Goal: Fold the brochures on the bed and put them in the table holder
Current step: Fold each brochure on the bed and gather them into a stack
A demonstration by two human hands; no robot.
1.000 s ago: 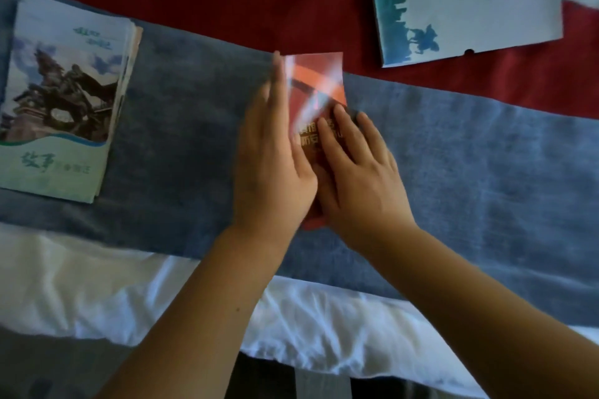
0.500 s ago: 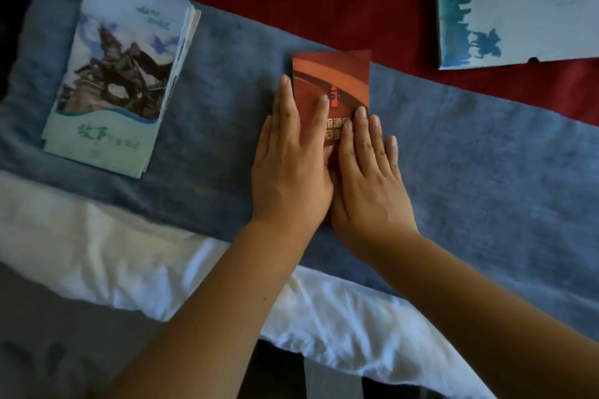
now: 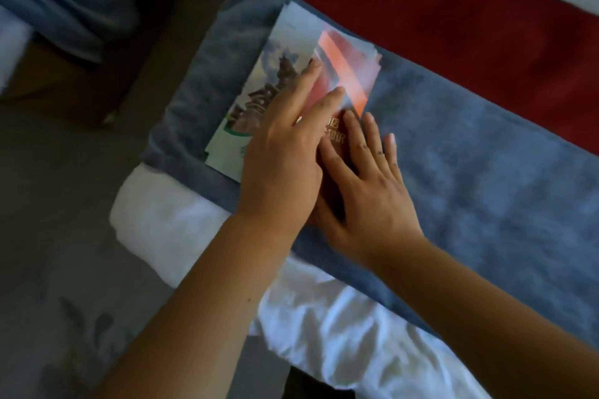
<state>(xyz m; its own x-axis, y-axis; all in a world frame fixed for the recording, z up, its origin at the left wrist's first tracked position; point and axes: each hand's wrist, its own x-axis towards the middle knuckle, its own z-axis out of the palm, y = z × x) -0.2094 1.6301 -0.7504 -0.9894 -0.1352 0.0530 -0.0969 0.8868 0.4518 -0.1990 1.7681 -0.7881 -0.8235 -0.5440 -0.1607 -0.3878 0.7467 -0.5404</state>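
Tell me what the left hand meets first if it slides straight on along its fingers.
The left hand lies flat on the red brochure, pointing up-right. Straight on, it would first cross that brochure's far edge, probably onto the stack beneath, then the blue blanket; nothing upright seems to block it.

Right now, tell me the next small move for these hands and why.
Probably slide the red brochure left to line up with the stack: the left hand and right hand lie flat on it, and it covers only the stack's right part on the blue blanket.
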